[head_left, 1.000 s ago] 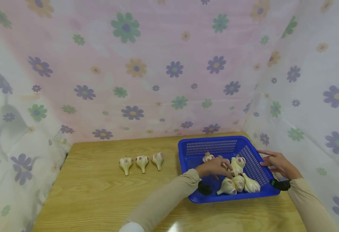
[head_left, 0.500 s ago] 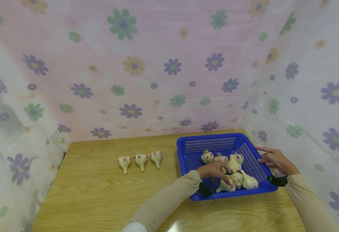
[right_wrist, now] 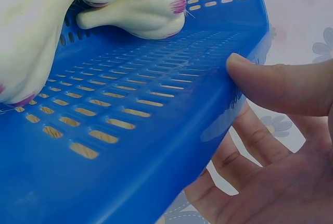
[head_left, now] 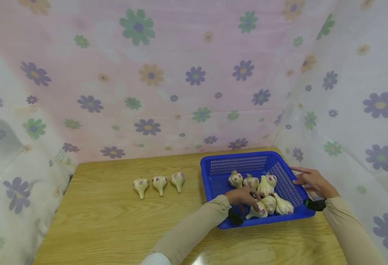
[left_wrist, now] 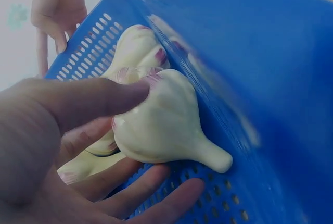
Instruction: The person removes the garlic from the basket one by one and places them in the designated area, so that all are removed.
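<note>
Inside a blue plastic basket (head_left: 233, 153), my left hand (head_left: 241, 195) is around a garlic bulb (left_wrist: 161, 120) near the front wall. Its thumb lies on the top of the bulb and its fingers are spread along the other side. Several other garlic bulbs (head_left: 266, 186) lie close by in the basket, white with purple patches. My right hand (head_left: 316, 183) holds the basket's right rim, thumb on top and fingers against the outer wall, as the right wrist view shows.
Three garlic bulbs (head_left: 159, 184) lie in a row on the wooden table (head_left: 114, 221), left of the basket, stems toward the front. A flowered cloth (head_left: 167, 84) hangs behind the table and on both sides.
My left hand has moved slightly toward the front of the basket, onto the bulb near the front wall. My right hand stays on the rim. The head view has shifted a little.
</note>
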Demonstrator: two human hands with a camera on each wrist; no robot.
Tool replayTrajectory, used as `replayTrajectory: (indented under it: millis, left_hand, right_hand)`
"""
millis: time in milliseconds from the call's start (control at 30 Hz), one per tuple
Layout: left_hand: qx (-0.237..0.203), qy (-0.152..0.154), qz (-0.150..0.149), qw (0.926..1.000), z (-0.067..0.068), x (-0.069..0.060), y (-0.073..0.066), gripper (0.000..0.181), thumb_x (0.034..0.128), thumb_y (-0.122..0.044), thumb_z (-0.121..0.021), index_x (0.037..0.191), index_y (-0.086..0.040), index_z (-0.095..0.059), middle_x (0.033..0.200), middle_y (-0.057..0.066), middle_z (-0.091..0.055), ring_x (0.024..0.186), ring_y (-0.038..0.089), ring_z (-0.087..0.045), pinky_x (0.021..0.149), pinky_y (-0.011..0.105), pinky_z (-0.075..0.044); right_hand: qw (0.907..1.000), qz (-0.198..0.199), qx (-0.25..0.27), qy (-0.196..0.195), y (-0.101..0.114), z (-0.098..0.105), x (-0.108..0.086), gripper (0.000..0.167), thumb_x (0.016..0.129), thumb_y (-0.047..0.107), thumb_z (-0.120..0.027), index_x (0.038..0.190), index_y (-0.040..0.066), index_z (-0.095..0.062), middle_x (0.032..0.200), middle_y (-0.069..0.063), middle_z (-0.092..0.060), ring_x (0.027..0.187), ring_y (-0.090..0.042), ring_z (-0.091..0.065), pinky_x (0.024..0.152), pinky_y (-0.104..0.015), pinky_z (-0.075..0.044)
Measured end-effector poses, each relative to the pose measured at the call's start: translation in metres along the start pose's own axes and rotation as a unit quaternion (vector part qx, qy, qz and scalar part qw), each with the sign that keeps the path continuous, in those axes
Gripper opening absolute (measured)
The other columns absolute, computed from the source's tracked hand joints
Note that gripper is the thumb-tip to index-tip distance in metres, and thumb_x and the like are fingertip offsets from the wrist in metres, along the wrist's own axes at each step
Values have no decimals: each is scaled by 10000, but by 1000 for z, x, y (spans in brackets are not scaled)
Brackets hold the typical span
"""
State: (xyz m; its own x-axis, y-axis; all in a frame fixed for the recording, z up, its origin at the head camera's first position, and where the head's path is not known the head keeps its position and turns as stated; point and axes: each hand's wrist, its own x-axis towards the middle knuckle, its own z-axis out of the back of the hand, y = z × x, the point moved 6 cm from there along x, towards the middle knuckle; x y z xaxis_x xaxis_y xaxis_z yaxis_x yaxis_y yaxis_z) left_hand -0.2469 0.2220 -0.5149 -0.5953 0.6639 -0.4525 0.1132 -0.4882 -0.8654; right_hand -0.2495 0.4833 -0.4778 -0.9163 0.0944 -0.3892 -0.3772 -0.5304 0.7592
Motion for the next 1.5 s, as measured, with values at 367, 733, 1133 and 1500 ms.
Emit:
replayTrajectory:
  millis: [367, 733, 1133, 1500]
  left_hand:
    - [111, 48, 9, 9999, 1, -1, 2, 292, 745, -40, -782, 1006, -123, -684, 943, -7, -611, 907, 231, -596, 634, 449, -540]
    - [634, 616, -139, 9960, -5, 13, 4, 332, 776, -67, -750, 1083, -167, -674, 1322, -200, -476, 884, 131, -593, 610, 403, -540]
    - [-389, 1086, -208, 9931, 2, 5, 2, 329, 817, -118, -729, 1134, -163, -654, 1270, -125, -526, 800, 241, -608, 642, 428, -550]
    - [-982, 1435, -549, 9832, 12, -5, -5, 401, 862, -121, -669, 1257, -127, -597, 1020, 13, -608, 826, 213, -615, 655, 402, -543]
  right_hand:
    - [10000, -10, 19, -40, 1, -3, 1, 712, 886, 117, -618, 1472, -25, -239, 1134, -199, -620, 891, -231, -643, 835, -540, -487]
    - [10000, 8, -6, -93, 4, -4, 2, 706, 886, 115, -621, 1474, -12, -251, 1162, -217, -595, 898, -229, -637, 835, -524, -497]
    - [10000, 21, 35, -54, 7, -4, 3, 710, 894, 120, -613, 1482, 0, -234, 1178, -229, -596, 915, -252, -641, 843, -540, -486]
    - [10000, 1, -39, -36, 1, -1, 0, 706, 899, 113, -603, 1478, -21, -222, 1187, -257, -581, 919, -248, -636, 848, -556, -477]
